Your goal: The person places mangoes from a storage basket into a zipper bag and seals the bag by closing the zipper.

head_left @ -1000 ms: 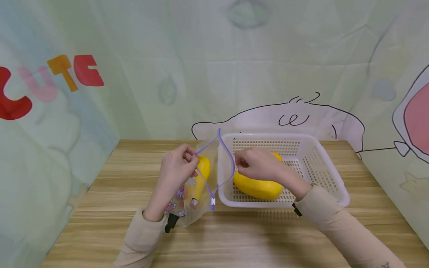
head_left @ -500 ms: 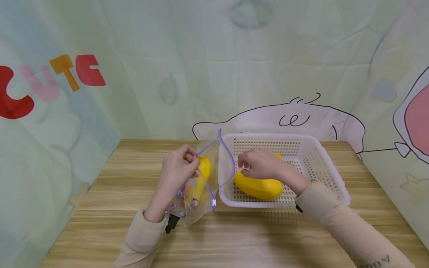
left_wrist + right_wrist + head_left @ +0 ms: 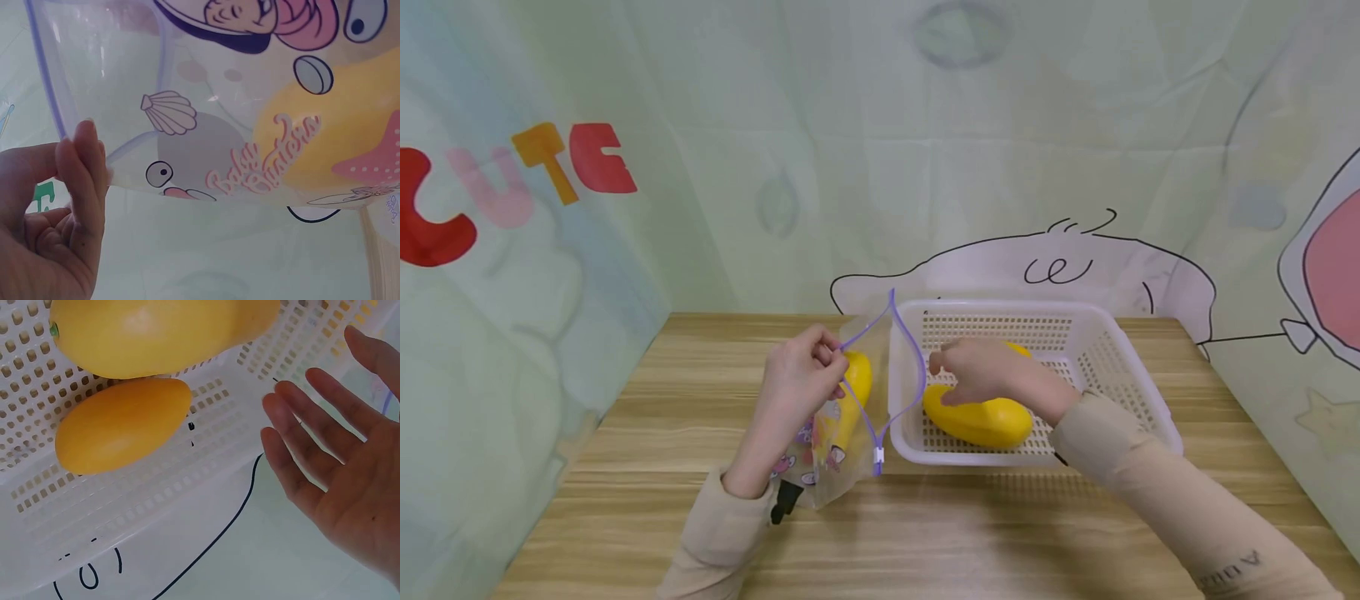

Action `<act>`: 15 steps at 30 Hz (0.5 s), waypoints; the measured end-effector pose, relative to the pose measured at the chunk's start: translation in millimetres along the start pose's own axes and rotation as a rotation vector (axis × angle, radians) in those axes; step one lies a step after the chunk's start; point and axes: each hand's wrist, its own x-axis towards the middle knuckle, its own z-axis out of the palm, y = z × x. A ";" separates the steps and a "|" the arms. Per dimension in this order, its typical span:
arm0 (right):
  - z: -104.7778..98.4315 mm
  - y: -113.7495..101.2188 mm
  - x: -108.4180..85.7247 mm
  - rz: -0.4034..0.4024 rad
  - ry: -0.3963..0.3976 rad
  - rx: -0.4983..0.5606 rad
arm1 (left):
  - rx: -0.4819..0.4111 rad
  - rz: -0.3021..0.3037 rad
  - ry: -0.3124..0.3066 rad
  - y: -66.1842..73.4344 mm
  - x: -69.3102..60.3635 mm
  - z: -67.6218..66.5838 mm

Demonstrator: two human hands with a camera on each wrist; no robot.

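My left hand point(image 3: 801, 371) pinches the purple-edged rim of a clear zip bag point(image 3: 868, 333), whose mouth gapes toward the basket. Inside the bag lies a long yellow item point(image 3: 852, 396); in the left wrist view the printed bag point(image 3: 212, 125) hangs from the thumb and fingertips of the hand point(image 3: 62, 206). Over the white basket, my right hand point(image 3: 981, 371) hovers with fingers spread, holding nothing. Below it lies a large yellow fruit point(image 3: 977, 421). The right wrist view has the hand point(image 3: 344, 450) beside the large fruit point(image 3: 156, 331) and a smaller orange-yellow one point(image 3: 125, 425).
The white perforated basket point(image 3: 1131, 375) stands at the back of the wooden table point(image 3: 910, 533), just right of the bag. Behind the table hangs a printed cloth point(image 3: 737, 167). A white slider point(image 3: 878, 455) sits at the near end of the bag's zip.
The right hand has shifted slightly right over the basket, and its curled fingers have spread. The left hand and the bag have hardly moved.
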 end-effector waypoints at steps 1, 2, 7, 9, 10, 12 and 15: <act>0.6 -0.4 1.3 0.019 -0.029 -0.001 | 0.002 0.001 0.000 -0.1 0.0 0.1; 1.1 -0.4 2.5 0.034 -0.056 -0.002 | 0.002 0.002 0.001 0.0 0.1 0.3; 5.0 -0.9 7.7 0.102 -0.168 0.022 | -0.004 0.006 -0.001 -0.1 0.2 1.3; 6.8 -0.8 9.2 0.115 -0.187 0.032 | -0.006 0.011 -0.002 0.0 0.0 1.5; 7.8 -0.6 9.8 0.121 -0.193 0.036 | -0.005 0.014 -0.002 0.0 -0.1 1.6; 9.6 0.2 11.2 0.129 -0.197 0.047 | -0.005 0.019 -0.005 0.1 -0.2 1.7; 13.1 1.9 13.8 0.133 -0.199 0.047 | -0.002 0.022 -0.006 -0.2 -0.3 2.0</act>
